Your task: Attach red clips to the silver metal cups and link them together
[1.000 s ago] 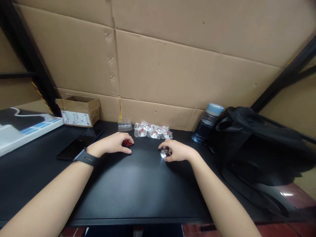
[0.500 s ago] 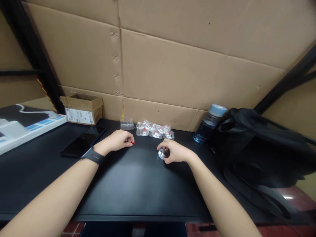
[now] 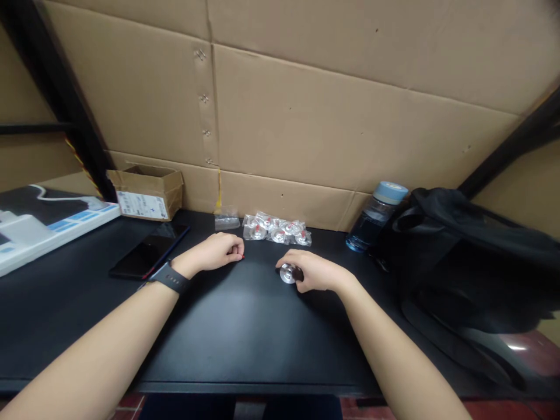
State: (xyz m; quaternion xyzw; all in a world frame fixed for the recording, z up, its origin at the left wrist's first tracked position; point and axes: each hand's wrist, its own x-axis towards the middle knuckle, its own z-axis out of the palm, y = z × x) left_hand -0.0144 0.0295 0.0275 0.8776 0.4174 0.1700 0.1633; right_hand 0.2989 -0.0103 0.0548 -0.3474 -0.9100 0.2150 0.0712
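Note:
My right hand (image 3: 308, 269) curls its fingers and thumb around a shiny round metal disc (image 3: 287, 273) at the middle of the black table. My left hand (image 3: 222, 252), with a dark watch band on its wrist, is closed near the table surface. A tiny red piece (image 3: 243, 256) peeks out at its fingertips; most of it is hidden, so its kind cannot be made out. Behind both hands lie several similar silver discs (image 3: 279, 235) with red parts, each in a clear plastic bag. An apparently empty clear bag (image 3: 226, 221) rests left of them.
A phone or tablet (image 3: 151, 251) lies left of my left hand, with a white power strip (image 3: 65, 230) farther left. An open cardboard box (image 3: 146, 192) stands behind. A blue-capped bottle (image 3: 371, 221) and a black bag (image 3: 472, 262) occupy the right side. Cardboard walls the back.
The red piece shows less at my left fingertips, whose fingers have curled in. My right hand's grip around the disc has shifted slightly. The whole view has moved a little.

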